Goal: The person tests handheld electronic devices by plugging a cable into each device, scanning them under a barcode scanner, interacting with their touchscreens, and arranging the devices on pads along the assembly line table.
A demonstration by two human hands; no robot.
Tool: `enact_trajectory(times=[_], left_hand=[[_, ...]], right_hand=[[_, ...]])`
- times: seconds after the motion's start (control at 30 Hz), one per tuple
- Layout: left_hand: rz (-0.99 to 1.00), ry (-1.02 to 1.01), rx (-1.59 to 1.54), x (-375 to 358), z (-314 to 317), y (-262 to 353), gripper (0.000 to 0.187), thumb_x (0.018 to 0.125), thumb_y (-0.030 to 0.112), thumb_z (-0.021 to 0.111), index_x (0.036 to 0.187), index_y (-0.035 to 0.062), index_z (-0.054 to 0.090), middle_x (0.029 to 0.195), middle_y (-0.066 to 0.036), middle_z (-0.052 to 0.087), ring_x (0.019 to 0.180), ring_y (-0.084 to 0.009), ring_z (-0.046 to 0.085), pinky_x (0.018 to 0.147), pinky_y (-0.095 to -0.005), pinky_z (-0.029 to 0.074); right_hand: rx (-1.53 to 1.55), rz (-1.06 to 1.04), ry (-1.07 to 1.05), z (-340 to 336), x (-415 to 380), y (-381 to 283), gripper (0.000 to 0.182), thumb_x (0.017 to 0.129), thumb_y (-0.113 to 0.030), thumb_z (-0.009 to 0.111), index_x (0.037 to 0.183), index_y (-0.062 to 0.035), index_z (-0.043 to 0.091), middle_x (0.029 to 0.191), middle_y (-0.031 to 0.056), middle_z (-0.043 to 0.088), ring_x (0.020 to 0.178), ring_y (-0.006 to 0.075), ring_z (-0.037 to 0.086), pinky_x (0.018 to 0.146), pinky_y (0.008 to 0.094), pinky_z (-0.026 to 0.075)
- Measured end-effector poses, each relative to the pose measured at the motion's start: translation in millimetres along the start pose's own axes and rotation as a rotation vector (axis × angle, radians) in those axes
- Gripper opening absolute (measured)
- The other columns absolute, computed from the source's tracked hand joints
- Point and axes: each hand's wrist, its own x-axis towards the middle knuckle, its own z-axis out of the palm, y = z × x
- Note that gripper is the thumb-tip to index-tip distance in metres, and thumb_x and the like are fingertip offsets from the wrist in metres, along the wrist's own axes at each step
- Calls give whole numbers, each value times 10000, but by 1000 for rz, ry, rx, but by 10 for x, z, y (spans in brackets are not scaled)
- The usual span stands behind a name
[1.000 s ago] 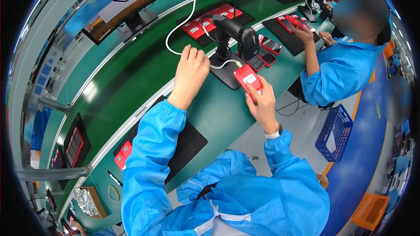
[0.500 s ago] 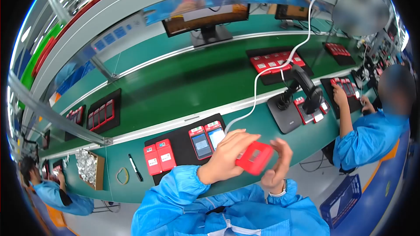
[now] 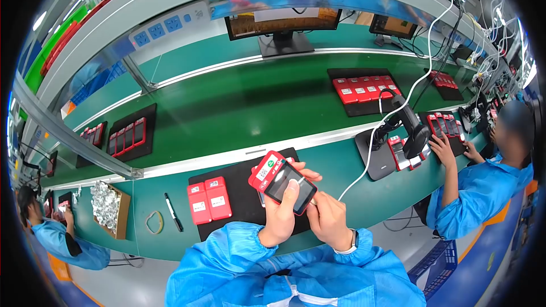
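My left hand (image 3: 281, 211) is closed around a red handheld device (image 3: 278, 179), its thumb on the dark screen, which faces up. At the device's lower right corner, my right hand (image 3: 331, 220) pinches the end of a white cable (image 3: 356, 181) against the device's edge; the tip is hidden. Beneath the device is a black mat (image 3: 242, 185), and part of another red device shows behind the held one. Two red devices (image 3: 209, 200) lie face down side by side on the mat's left part.
Left on the bench are a marker (image 3: 173, 211), a rubber band (image 3: 153, 222) and a box (image 3: 121, 216) of clear wrapped pieces. A scanner (image 3: 414, 136) on its stand is at right. Co-workers sit on both sides. More devices lie on mats on the green belt (image 3: 227, 113).
The held red device has moved left over the mat and now shows its screen. My right hand, apart from it before, has come to its lower corner. The camera view has shifted slightly.
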Motion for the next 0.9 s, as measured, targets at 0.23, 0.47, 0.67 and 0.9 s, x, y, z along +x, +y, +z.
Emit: enact_trajectory(times=[0.23, 0.47, 0.67, 0.9], left_hand=[[-38, 22, -66, -12, 40, 35, 432, 1100, 313, 541, 1369, -24, 523, 1173, -218, 706, 1110, -335, 714, 995, -462, 565], [-27, -24, -68, -36, 27, 65, 437, 1099, 317, 548, 1369, -27, 522, 1155, -214, 705, 1097, -332, 713, 994, -469, 565], [132, -194, 55, -109, -43, -29, 584, 1023, 394, 711, 1387, -24, 526, 1164, -162, 687, 1116, -260, 668, 997, -404, 534], [888, -696, 1321, 149, 127, 255, 713, 748, 226, 822, 1433, 123, 652, 1088, -97, 651, 989, -267, 647, 863, -409, 525]], right_hand=[[-75, -52, 20, 1, -41, 45, 237, 914, -45, 719, 1128, 41, 667, 759, 142, 699, 616, 293, 706, 537, 407, 551], [-80, -125, 26, -3, -68, 87, 192, 922, -57, 723, 1074, 46, 670, 698, 120, 665, 561, 263, 674, 497, 393, 519], [-120, -145, -25, -92, -66, 105, 287, 867, -53, 748, 1121, 51, 660, 894, 166, 704, 767, 335, 710, 653, 439, 573], [327, -7, 171, -888, -351, 228, 536, 1032, -432, 598, 1296, 31, 667, 1345, 278, 651, 1184, 462, 642, 1036, 516, 510]])
